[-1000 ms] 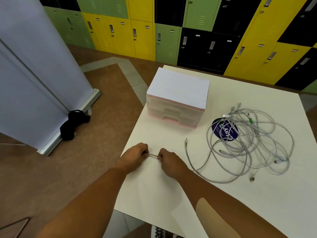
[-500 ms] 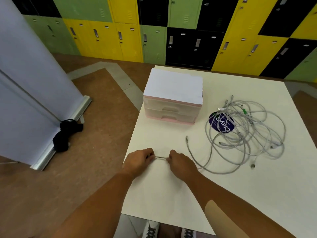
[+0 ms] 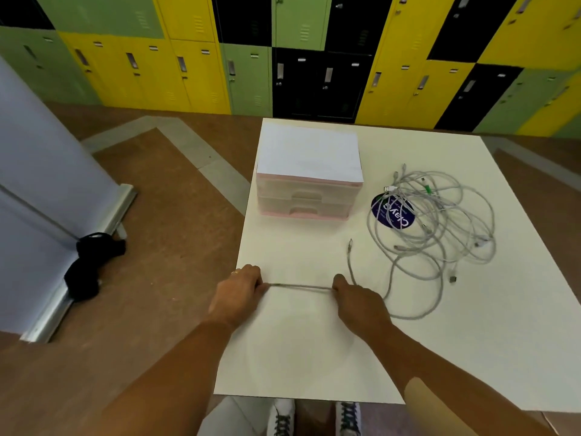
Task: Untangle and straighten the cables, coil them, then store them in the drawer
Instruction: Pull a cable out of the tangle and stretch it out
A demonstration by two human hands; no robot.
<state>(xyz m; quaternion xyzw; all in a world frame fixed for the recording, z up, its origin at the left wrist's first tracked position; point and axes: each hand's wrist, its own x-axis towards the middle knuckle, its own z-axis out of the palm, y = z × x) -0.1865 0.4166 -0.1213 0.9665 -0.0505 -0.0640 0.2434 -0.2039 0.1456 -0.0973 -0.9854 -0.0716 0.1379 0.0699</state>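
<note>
A grey cable (image 3: 300, 287) runs taut between my two hands near the table's front left. My left hand (image 3: 238, 294) grips one end of that stretch, and my right hand (image 3: 356, 298) grips the other. From my right hand the cable trails right into a loose tangle of grey cables (image 3: 437, 221) lying on the table's right half. One free plug end (image 3: 350, 242) points toward the drawer unit. The small pink and clear drawer unit (image 3: 303, 199) stands at the table's back left, with both of its drawers closed.
A round dark-blue sticker (image 3: 393, 212) lies under the tangle. The white table (image 3: 314, 357) has its left edge right beside my left hand. On the floor to the left are a banner stand base (image 3: 81, 256) and a black strap (image 3: 91, 262). Lockers line the back wall.
My hands have moved apart along the cable, so the taut stretch between them has grown longer. The view has shifted a little; the tangle has barely moved.
</note>
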